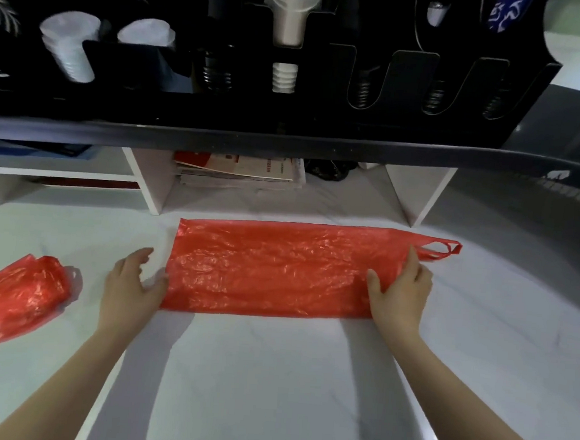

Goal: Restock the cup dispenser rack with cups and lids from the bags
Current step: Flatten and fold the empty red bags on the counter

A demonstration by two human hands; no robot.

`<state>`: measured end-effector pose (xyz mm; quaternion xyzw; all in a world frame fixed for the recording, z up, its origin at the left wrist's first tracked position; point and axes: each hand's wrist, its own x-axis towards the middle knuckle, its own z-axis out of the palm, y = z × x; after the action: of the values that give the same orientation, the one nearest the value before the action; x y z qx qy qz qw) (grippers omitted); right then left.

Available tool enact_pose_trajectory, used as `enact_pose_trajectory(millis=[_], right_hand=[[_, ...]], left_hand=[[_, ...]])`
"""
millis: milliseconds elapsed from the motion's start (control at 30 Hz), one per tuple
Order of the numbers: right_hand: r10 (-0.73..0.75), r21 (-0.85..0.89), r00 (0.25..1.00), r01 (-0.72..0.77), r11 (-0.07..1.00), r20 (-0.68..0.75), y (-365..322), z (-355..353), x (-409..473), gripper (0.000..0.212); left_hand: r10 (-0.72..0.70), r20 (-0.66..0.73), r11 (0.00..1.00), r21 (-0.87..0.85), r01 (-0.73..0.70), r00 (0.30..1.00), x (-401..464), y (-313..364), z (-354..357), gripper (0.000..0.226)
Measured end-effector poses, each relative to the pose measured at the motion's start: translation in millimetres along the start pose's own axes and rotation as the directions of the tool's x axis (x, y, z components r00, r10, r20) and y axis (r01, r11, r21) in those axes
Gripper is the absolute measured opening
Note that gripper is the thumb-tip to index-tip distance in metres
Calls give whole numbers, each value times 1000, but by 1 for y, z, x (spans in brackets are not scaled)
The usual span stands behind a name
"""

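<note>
A flat red plastic bag (271, 270) lies spread on the white table (271, 373) in front of me. My left hand (131, 279) rests at its left edge, thumb touching the plastic, fingers relaxed. My right hand (401, 291) lies flat on the bag's right end, near its handles (442, 248). A second red bag (12, 296), bulging and crumpled, lies at the far left. Above, the black dispenser rack (323, 119) holds white cup stacks (291, 17) and white lids (70, 46) in its slots.
A dark shelf edge (287, 145) runs across below the rack. White shelf supports (150, 182) stand on the table, with stacked papers (240, 171) between them. Several rack slots at the right show only springs.
</note>
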<state>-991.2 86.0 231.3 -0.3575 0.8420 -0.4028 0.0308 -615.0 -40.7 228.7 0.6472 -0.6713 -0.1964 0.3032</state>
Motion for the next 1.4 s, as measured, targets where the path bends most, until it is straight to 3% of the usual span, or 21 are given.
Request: enact_pose_trajectory(millis=[67, 267, 433, 667, 800, 1133, 1400], right_hand=[[-116, -160, 993, 113, 981, -6, -4, 0, -2, 75], [-292, -336, 908, 387, 859, 300, -25, 20, 5, 63], [-356, -283, 805, 523, 804, 475, -48, 48, 8, 64], [-390, -202, 697, 605, 770, 601, -72, 90, 4, 62], [-357, -220, 642, 642, 735, 679, -64, 107, 8, 66], [-155, -431, 784, 481, 763, 601, -3, 82, 70, 80], [96, -554, 896, 181, 813, 433, 26, 58, 96, 82]], left_hand=[[116, 11, 992, 48, -116, 993, 2, 16, 3, 50], [369, 179, 903, 165, -398, 912, 12, 65, 34, 63], [348, 336, 848, 286, -447, 875, 22, 83, 66, 71], [313, 413, 802, 367, -471, 855, 29, 88, 94, 73], [182, 439, 802, 451, -391, 880, 29, 73, 105, 74], [117, 460, 798, 484, -359, 880, 32, 58, 112, 77], [126, 473, 797, 475, -373, 872, 34, 58, 104, 72]])
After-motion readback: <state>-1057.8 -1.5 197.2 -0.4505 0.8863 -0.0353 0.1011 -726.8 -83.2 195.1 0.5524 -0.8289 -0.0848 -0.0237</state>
